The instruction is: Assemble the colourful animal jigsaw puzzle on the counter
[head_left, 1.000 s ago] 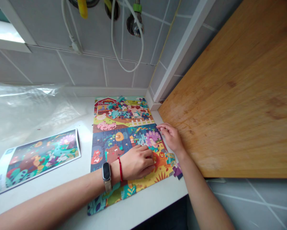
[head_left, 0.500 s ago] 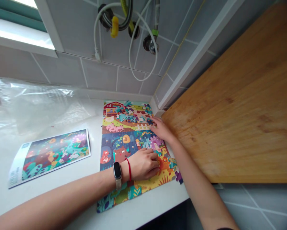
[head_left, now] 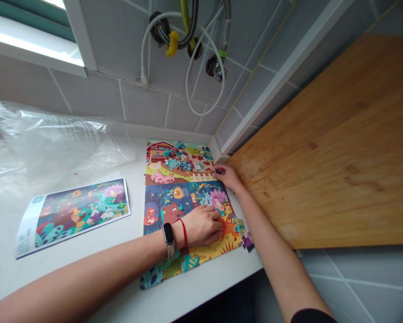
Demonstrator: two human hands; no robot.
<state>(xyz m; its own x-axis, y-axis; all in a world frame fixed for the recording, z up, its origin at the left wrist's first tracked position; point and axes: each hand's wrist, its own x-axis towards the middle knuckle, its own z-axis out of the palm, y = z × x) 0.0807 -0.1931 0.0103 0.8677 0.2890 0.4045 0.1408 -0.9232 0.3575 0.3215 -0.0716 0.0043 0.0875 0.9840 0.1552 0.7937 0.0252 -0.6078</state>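
An animal-scene jigsaw puzzle (head_left: pixel 174 193) lies on the white counter, with a barn scene at the far end and a night forest nearer. My left hand (head_left: pixel 206 225) rests on its lower right, fingers curled down over the orange and yellow area; what lies under the fingertips is hidden. At the puzzle's far right edge, my right hand (head_left: pixel 230 178) pinches a small dark puzzle piece (head_left: pixel 218 171). Loose pieces (head_left: pixel 184 157) are heaped on the barn scene. A purple piece (head_left: pixel 247 241) sits by the near right edge, beside my right forearm.
A printed picture sheet (head_left: pixel 83 208) lies on the counter (head_left: pixel 110 269) to the left. Behind it is a crumpled clear plastic bag (head_left: pixel 60 143). A wooden board (head_left: pixel 339 157) borders the right side. Hoses and a white cable (head_left: pixel 188 76) hang on the tiled wall.
My right hand has drawn slightly right, from over the barn scene to the puzzle's edge. My left hand stays in place on the puzzle. The view has shifted a little.
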